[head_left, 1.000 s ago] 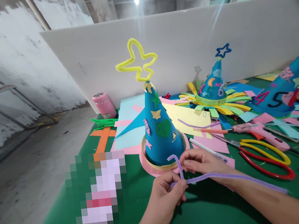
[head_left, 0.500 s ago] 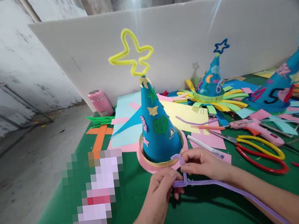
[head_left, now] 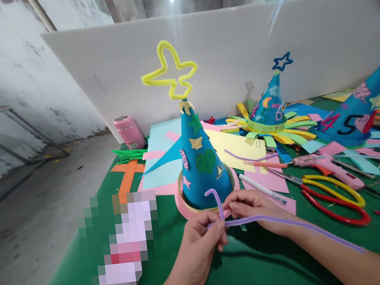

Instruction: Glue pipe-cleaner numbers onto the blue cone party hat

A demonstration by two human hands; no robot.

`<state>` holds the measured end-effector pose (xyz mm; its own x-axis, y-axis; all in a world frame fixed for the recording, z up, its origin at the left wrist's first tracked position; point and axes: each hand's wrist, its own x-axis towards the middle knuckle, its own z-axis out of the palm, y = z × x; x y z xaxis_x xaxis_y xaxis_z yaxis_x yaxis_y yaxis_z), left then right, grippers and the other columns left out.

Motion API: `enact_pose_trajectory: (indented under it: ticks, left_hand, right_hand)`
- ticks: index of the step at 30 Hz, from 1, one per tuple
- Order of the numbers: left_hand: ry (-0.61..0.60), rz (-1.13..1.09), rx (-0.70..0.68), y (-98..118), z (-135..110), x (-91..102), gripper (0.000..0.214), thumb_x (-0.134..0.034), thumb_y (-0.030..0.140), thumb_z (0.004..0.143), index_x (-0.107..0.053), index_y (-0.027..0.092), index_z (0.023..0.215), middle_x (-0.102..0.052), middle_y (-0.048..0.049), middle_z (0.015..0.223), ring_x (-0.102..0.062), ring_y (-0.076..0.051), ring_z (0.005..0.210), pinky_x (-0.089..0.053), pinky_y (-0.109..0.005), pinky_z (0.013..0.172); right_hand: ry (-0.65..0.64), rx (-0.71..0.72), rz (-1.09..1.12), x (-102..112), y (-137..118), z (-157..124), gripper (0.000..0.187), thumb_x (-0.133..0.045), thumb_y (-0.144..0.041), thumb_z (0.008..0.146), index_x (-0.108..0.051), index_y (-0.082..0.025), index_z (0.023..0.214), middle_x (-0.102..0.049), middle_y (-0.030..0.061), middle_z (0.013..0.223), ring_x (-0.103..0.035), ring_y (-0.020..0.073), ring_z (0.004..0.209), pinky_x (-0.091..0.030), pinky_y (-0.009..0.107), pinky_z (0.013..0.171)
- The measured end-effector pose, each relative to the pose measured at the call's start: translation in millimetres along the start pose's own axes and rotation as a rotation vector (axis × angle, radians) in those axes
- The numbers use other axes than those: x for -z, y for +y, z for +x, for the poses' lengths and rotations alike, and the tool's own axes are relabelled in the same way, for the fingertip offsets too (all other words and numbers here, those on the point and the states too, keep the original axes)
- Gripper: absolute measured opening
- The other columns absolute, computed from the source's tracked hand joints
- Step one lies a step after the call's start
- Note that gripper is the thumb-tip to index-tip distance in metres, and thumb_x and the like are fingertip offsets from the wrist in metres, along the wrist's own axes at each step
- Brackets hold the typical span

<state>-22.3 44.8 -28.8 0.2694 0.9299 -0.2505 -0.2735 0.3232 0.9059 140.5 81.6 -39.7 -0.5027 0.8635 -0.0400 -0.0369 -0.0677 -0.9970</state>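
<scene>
A long purple pipe cleaner (head_left: 270,219) is held in both hands just above the green table (head_left: 246,273). My left hand (head_left: 201,239) pinches it at a sharp bend, and a short hooked end rises from there. My right hand (head_left: 252,208) grips the strand just to the right of the bend; the rest trails off to the right over my forearm. Directly behind my hands stands a blue paper cone hat (head_left: 205,168) with star and heart stickers, a pink brim and a yellow pipe-cleaner star (head_left: 168,71) on top.
Two more decorated blue cone hats (head_left: 269,101) (head_left: 358,112) stand at the back right among coloured paper strips. A pink glue gun (head_left: 326,166), red and yellow scissors (head_left: 337,199), a white pen (head_left: 262,189), a pink cup (head_left: 127,131) and a white board (head_left: 234,46) surround the work spot.
The short end of the pipe cleaner has been bent from a closed loop back into an upright hook. Both hands stayed in front of the hat, shifting slightly.
</scene>
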Motion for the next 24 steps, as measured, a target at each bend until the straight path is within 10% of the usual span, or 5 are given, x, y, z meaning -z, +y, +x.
enact_pose_trajectory:
  ticks: [8,24]
  left_hand:
    - [0.189,0.202,-0.098,2,-3,-5.8,0.023,-0.063,0.031,0.067,-0.053,0.013,0.055,-0.047,0.0040,0.047,-0.038,-0.006,0.047,-0.028,-0.020,0.047]
    - [-0.029,0.192,-0.060,4,-2,-1.1,0.024,-0.059,0.034,0.071,-0.063,0.011,0.063,-0.058,-0.0020,0.055,-0.046,-0.009,0.047,-0.035,-0.022,0.048]
  right_hand:
    - [-0.062,0.060,-0.044,-20,-1,-13,0.017,-0.057,-0.015,0.074,-0.052,-0.019,0.090,-0.050,-0.0027,0.071,-0.045,0.0086,0.061,-0.036,0.020,0.053]
    - [0.227,0.222,0.248,-33,7,-13,0.006,-0.063,-0.027,0.072,-0.065,-0.022,0.075,-0.058,0.0010,0.075,-0.056,0.0145,0.069,-0.046,0.031,0.068]
